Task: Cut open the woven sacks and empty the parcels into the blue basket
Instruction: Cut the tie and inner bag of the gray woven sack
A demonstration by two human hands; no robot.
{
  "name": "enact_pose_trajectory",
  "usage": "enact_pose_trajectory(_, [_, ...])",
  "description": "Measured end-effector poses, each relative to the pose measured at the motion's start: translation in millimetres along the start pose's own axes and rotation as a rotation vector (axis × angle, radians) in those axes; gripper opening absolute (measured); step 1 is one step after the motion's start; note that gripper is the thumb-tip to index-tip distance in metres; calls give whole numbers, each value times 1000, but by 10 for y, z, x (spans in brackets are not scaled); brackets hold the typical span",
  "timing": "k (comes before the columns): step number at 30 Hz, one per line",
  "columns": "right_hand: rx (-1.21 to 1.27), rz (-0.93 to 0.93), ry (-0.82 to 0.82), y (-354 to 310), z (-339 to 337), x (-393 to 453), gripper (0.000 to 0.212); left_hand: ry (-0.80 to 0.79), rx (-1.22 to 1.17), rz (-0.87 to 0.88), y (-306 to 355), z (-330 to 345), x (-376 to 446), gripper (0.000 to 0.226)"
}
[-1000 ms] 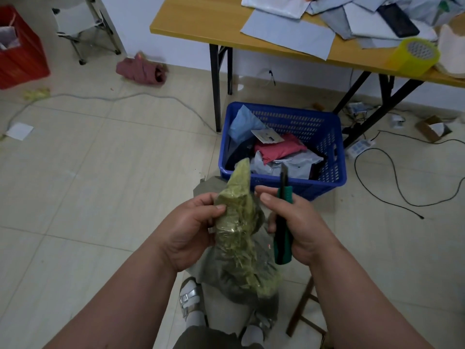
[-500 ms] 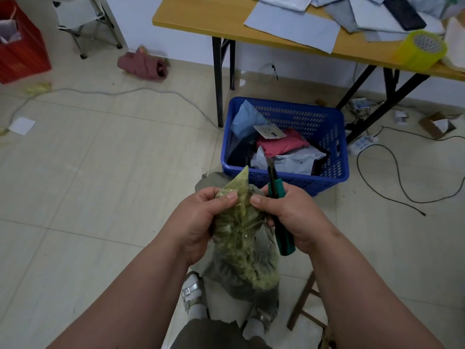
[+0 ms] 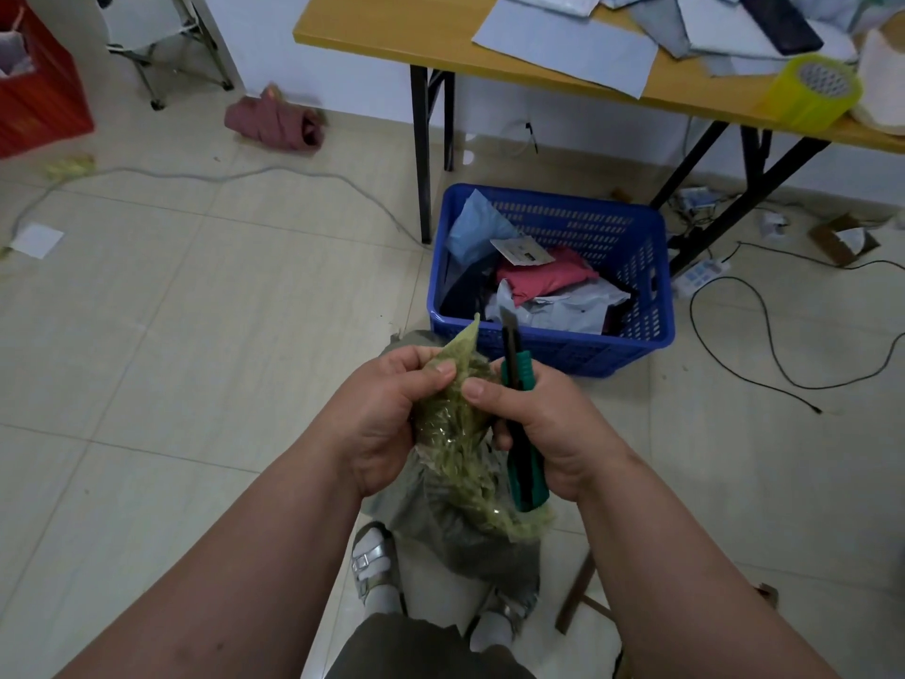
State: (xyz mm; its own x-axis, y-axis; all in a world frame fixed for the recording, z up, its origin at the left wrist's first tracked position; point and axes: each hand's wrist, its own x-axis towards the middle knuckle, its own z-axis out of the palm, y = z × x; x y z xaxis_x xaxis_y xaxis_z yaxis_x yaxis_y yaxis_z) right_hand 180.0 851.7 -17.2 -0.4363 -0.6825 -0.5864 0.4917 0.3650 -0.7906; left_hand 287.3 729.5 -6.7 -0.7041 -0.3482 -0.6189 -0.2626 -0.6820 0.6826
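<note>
A crumpled green woven sack point(image 3: 458, 433) hangs in front of me, its pointed top corner sticking up. My left hand point(image 3: 387, 414) grips its upper left side. My right hand point(image 3: 543, 428) pinches the sack with its thumb while its fingers curl round a green-handled utility knife point(image 3: 521, 433), blade pointing up. A grey bag point(image 3: 460, 536) hangs beneath the sack. The blue basket point(image 3: 651, 306) stands on the floor just beyond my hands, holding several parcels, among them a pink one point(image 3: 543, 276).
A wooden table point(image 3: 401, 36) with black legs stands over the basket, carrying paper mailers and a yellow tape roll point(image 3: 810, 90). Cables point(image 3: 764, 335) trail over the tiled floor at right. A red crate point(image 3: 39, 95) sits far left. A stool leg point(image 3: 575, 595) is by my feet.
Both hands and the sack have come closer together and risen slightly toward the basket. My right thumb now presses onto the sack beside my left thumb.
</note>
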Motion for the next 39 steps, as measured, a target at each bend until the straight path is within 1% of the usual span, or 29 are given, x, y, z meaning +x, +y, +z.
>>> enact_pose_trajectory(1, [-4, 2, 2, 6, 17, 2, 30, -5, 12, 6, 6, -5, -12, 16])
enact_pose_trajectory(4, [-36, -15, -18, -30, -2, 0, 22, -29, 52, -19, 24, -38, -56, 25])
enact_pose_trajectory(5, [-62, -22, -19, -60, -17, -4, 20, -29, 62, -29, 22, -53, -59, 25])
enact_pose_trajectory(11, [-305, -39, -7, -224, -107, -20, 20, 35, 69, -53, -14, -70, -89, 13])
enact_pose_trajectory(13, [-343, -33, 26, -228, -109, -4, 20, 100, 77, -21, -27, -28, -100, 9])
enact_pose_trajectory(16, [-294, -15, 115, -200, -64, 38, 19, 244, 188, 95, -54, 44, -85, 8])
enact_pose_trajectory(17, [-267, -8, 143, -187, -35, 52, 18, 270, 226, 127, -52, 60, -75, 8])
enact_pose_trajectory(19, [-223, 14, 194, -166, 20, 71, 19, 269, 259, 135, -28, 66, -65, 8])
enact_pose_trajectory(21, [-220, 35, 223, -164, 51, 67, 18, 222, 251, 96, 16, 43, -68, 7])
enact_pose_trajectory(23, [-252, 35, 218, -171, 51, 45, 16, 191, 247, 61, 50, 17, -74, 11])
enact_pose_trajectory(25, [-279, 19, 222, -178, 40, 12, 14, 209, 246, 51, 57, 6, -70, 17])
enact_pose_trajectory(28, [-240, 26, 279, -167, 37, -63, 28, 255, 191, 44, 47, 30, -47, 22])
enact_pose_trajectory(30, [-186, 26, 300, -150, 44, -121, 30, 273, 147, 56, 52, 55, -31, 22])
enact_pose_trajectory(33, [-231, 10, 253, -130, 46, -240, 29, 330, 160, 110, 74, 60, 1, 22])
enact_pose_trajectory(34, [-289, 5, 204, -138, 56, -293, 25, 348, 175, 133, 80, 55, 13, 21])
enact_pose_trajectory(36, [-412, -39, 113, -164, 87, -396, 7, 376, 213, 178, 89, 53, 24, 19])
enact_pose_trajectory(37, [-461, -72, 97, -168, 105, -423, 4, 385, 244, 202, 90, 56, 25, 19])
enact_pose_trajectory(39, [-564, -142, 100, -146, 139, -431, 12, 399, 314, 248, 83, 66, 24, 19])
